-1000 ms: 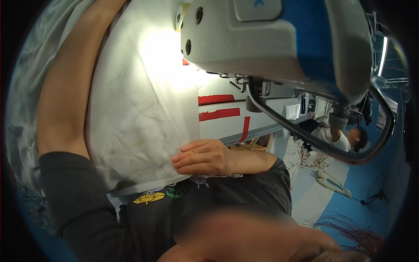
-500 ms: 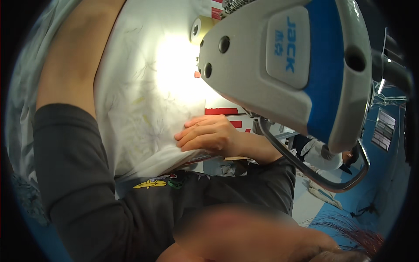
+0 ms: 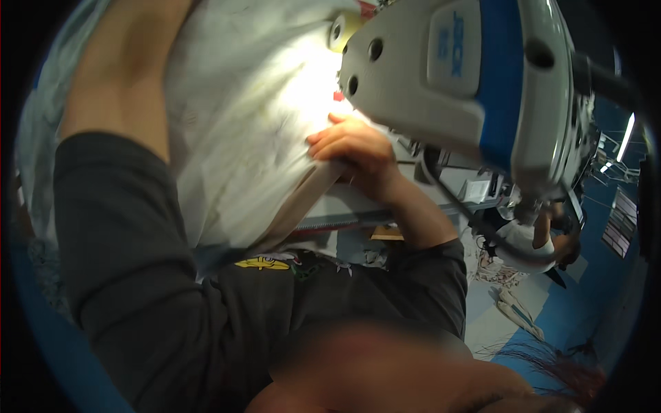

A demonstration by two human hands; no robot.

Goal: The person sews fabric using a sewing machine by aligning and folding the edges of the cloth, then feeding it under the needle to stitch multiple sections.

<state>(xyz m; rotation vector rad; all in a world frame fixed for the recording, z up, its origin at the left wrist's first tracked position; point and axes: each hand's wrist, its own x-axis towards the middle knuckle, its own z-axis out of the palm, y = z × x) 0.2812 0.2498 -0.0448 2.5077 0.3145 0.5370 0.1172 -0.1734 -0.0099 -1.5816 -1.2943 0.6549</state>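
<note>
A broad sheet of white cloth (image 3: 241, 117) covers the work surface, lit brightly beside the sewing machine head (image 3: 413, 89). Just below the needle area, my right hand (image 3: 354, 148) is closed over the cloth's near edge, its fingers bent on top. The thumb is hidden. Folds run across the cloth from that hand, and a loose flap of it hangs toward my body. My left forearm reaches up over the cloth and leaves the picture at the top, so the left hand is out of sight.
A cream thread or tape roll (image 3: 342, 31) sits beside the machine head. A curved metal bar (image 3: 482, 234) juts below the machine. Beyond the table edge (image 3: 323, 221), another person (image 3: 527, 244) in white is at the right, near cloth pieces (image 3: 516, 313) on the floor.
My right hand has moved up and right, closer to the needle area, drawing the cloth edge into diagonal folds. The view has shifted, showing more of the table edge and the person behind.
</note>
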